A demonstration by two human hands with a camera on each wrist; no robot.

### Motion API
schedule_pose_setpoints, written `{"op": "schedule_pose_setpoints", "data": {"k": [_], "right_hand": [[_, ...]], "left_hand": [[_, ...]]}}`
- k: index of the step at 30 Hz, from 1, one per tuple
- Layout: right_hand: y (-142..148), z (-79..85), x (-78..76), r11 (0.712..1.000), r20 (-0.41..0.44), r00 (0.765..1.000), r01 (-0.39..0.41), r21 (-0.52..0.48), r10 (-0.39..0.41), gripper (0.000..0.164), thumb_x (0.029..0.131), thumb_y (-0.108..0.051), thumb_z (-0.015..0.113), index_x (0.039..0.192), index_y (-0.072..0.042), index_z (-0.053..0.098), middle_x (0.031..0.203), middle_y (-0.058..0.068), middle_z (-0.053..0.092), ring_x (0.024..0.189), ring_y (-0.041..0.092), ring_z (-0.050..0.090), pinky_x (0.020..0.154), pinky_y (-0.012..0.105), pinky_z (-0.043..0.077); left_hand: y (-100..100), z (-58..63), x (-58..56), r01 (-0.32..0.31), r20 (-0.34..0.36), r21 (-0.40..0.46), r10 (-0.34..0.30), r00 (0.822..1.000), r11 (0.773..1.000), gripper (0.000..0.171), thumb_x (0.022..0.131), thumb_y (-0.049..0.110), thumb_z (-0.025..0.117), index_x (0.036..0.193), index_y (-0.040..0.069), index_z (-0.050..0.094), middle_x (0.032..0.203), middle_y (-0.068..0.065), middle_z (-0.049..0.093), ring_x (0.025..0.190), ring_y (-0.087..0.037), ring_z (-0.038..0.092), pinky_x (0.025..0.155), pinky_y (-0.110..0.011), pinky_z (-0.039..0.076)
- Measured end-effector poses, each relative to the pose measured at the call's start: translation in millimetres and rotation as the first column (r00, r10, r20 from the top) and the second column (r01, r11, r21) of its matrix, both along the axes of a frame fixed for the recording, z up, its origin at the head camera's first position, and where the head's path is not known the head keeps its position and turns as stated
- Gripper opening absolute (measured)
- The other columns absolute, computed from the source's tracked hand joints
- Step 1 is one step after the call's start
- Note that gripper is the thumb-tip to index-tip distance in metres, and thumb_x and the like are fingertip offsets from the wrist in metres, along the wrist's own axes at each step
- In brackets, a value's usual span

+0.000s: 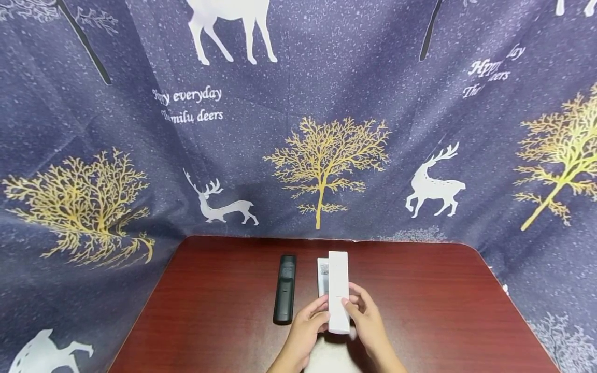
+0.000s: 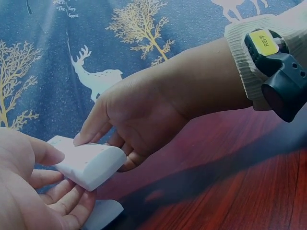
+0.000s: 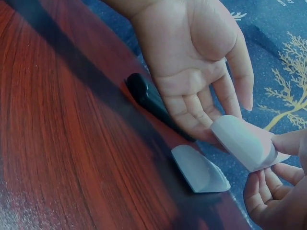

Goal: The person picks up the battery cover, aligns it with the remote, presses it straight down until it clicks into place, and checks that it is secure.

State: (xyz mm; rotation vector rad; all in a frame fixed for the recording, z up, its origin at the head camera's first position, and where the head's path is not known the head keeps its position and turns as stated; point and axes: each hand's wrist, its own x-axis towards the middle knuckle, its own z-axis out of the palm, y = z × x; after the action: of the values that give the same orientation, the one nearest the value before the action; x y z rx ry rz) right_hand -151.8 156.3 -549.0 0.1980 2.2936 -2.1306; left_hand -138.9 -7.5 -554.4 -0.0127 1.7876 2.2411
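A white remote control [image 1: 338, 290] is held above the table, its plain back turned up in the head view. My right hand [image 1: 370, 321] grips its right side, with the thumb on top and fingers underneath. At the left side, my left hand [image 1: 305, 329] holds it between thumb and fingers near the lower end. Partly hidden below lies a second white remote control [image 1: 323, 277] with a grey screen; its rounded end [image 3: 199, 170] shows in the right wrist view. To the left of both hands, a black remote control [image 1: 284, 290] lies lengthwise on the table.
The reddish-brown wooden table [image 1: 224, 311] has rounded far corners. Behind it and along its sides hangs a dark blue cloth [image 1: 252, 155] printed with deer and yellow trees. A wrist camera [image 2: 283, 81] is strapped over the right sleeve.
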Motion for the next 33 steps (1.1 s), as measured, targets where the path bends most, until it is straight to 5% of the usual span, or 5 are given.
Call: {"op": "schedule_pose_setpoints", "data": {"k": [33], "right_hand": [[23,-7.6,0.5,0.997,0.001,0.997,0.079,0.013,-0.079,0.047,0.098,-0.013,0.064,0.142,-0.004,0.052,0.104,0.016,0.07,0.081,0.01,0.066,0.07,0.026,0.057]], "left_hand": [[20,-5.9,6.1,0.069,0.015,0.018,-0.069,0.998,0.997,0.048,0.094,0.004,0.058,0.14,-0.01,0.052,0.136,-0.022,0.06,0.087,-0.012,0.061,0.079,-0.024,0.054]]}}
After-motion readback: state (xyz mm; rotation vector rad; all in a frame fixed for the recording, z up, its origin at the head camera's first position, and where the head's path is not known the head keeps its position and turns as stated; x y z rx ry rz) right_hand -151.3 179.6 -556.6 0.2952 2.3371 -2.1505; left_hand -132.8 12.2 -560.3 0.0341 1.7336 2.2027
